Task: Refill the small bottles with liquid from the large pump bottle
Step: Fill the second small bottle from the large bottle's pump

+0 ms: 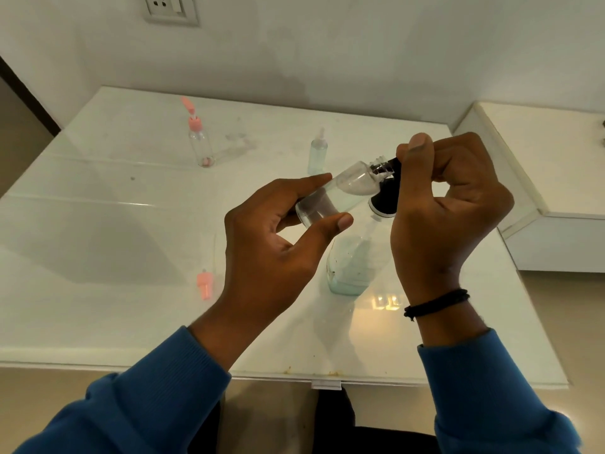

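over the pump bottle, left fingers hold tilted small bottle; right fingers press nozzle.

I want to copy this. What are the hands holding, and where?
The left hand holds a small clear bottle by its lower body, tilted. The right hand grips the black pump head of the large pump bottle.

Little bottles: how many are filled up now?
One back bottle looks filled. The left hand holds an open bottle at the pump, under the right hand. The pink-capped bottle looks empty; a pink cap lies loose.
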A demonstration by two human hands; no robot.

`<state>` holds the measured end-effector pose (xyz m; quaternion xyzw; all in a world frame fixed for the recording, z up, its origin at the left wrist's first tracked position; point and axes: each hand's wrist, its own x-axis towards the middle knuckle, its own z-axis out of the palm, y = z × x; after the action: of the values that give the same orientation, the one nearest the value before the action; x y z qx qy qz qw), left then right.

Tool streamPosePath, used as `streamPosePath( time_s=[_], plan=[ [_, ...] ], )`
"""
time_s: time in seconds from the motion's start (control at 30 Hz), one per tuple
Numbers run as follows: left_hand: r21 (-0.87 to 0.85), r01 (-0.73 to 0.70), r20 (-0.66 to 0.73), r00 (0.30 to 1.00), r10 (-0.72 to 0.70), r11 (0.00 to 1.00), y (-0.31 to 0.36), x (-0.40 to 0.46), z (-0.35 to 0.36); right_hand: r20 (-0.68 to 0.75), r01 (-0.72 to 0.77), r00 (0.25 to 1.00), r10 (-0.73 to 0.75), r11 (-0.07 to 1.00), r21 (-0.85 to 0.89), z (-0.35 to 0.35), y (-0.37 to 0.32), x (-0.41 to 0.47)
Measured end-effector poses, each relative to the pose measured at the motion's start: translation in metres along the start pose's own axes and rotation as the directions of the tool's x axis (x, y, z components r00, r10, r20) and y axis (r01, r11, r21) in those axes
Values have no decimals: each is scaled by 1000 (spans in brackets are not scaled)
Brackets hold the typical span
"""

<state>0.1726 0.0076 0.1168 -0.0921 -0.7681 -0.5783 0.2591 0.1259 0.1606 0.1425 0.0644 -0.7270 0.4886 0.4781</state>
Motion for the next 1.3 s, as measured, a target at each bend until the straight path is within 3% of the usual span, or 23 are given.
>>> streamPosePath(
  time_s=[1.3],
  plan=[
    [-28,12,3,1000,-12,1000,2,-1,1,-16,30,999,-30,999,11,0,0,4]
  ],
)
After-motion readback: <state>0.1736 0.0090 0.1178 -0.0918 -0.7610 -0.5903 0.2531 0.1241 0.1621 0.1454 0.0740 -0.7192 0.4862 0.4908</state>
